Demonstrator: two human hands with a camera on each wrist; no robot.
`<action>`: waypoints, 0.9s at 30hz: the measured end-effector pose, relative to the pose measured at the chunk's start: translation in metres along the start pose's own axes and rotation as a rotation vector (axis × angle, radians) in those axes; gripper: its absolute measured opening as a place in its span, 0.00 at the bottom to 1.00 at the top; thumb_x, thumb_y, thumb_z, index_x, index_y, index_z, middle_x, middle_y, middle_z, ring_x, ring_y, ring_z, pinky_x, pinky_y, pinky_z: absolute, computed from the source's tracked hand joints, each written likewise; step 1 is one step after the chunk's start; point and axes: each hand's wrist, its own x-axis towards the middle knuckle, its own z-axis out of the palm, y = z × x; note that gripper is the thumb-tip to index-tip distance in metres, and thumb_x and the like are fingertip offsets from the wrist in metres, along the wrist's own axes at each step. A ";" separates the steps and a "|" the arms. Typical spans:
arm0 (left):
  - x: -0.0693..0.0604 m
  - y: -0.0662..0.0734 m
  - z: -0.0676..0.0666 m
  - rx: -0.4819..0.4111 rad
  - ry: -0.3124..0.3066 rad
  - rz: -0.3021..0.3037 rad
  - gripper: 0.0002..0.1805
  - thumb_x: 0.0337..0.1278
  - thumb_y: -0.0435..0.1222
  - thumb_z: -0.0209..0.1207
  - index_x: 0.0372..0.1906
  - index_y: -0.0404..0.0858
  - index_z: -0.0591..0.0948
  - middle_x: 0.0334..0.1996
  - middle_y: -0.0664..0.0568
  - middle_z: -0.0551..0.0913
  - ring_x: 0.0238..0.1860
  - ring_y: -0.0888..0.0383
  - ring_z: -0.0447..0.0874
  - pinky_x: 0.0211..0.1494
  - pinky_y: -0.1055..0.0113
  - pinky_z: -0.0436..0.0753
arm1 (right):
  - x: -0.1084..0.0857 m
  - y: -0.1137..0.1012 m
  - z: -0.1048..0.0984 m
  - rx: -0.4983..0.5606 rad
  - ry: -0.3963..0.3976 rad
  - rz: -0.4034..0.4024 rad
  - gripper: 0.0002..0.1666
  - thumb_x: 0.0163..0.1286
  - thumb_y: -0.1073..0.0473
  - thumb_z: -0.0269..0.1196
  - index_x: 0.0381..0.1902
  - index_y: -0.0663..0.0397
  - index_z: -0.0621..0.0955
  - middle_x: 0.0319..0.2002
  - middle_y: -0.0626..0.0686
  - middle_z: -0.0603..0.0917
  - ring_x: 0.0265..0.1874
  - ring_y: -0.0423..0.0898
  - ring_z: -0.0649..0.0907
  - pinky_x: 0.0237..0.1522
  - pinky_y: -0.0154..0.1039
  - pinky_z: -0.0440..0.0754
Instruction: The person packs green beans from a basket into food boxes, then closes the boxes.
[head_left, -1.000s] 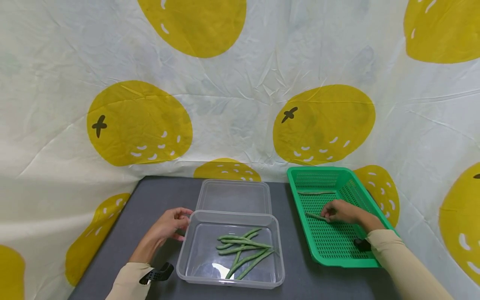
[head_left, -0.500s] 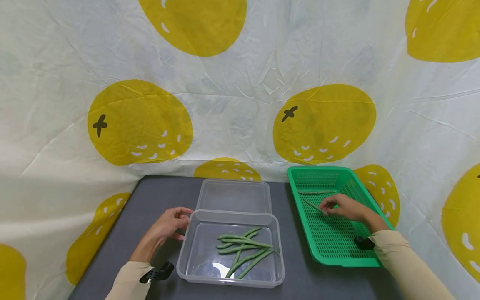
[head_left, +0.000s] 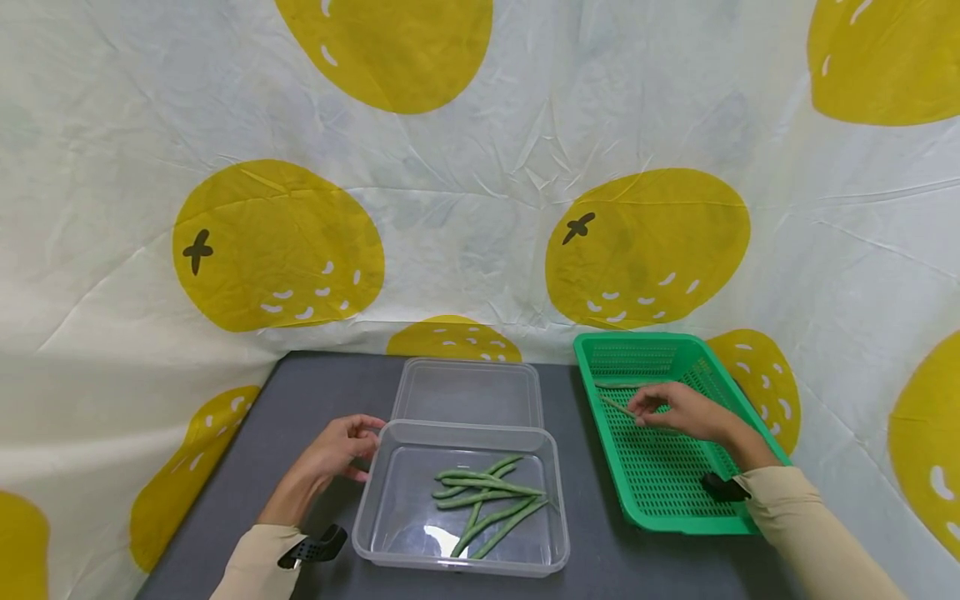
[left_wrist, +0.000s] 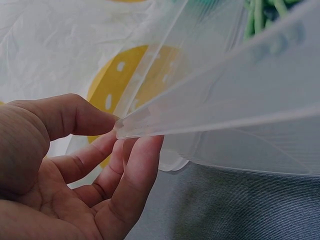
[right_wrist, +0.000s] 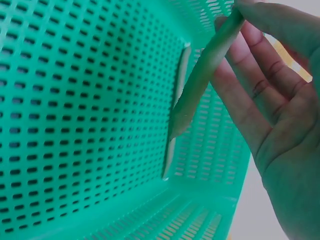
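Note:
Between the thumb and fingers of my right hand [head_left: 686, 410] is a green bean [right_wrist: 205, 75], pinched by one end and slanting across the right wrist view. It is over the green perforated basket [head_left: 602, 437]. Another green bean [right_wrist: 182, 75] lies along the basket's far side. My left hand [head_left: 337, 450] pinches the rim of a clear plastic container [left_wrist: 235, 117] at its far left corner, thumb above and fingers below. Several green beans [head_left: 491, 495] lie crossed over one another inside that container, towards its right side.
A clear lid [head_left: 468, 392] lies flat behind the container on the dark grey table [head_left: 330, 383]. A white cloth [head_left: 465, 250] with yellow fruit prints hangs behind and at the sides. Each wrist wears a black band [head_left: 315, 547].
My right hand has risen slightly and shifted left and away from me within the basket, taking the pinched bean along. My left hand and the container have stayed put.

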 end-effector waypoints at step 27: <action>0.000 0.000 0.001 -0.028 -0.007 0.005 0.21 0.66 0.30 0.57 0.62 0.28 0.75 0.44 0.35 0.79 0.40 0.46 0.84 0.30 0.56 0.87 | 0.016 -0.056 0.015 0.022 0.033 -0.130 0.12 0.72 0.56 0.66 0.51 0.53 0.84 0.42 0.50 0.89 0.39 0.41 0.85 0.39 0.38 0.84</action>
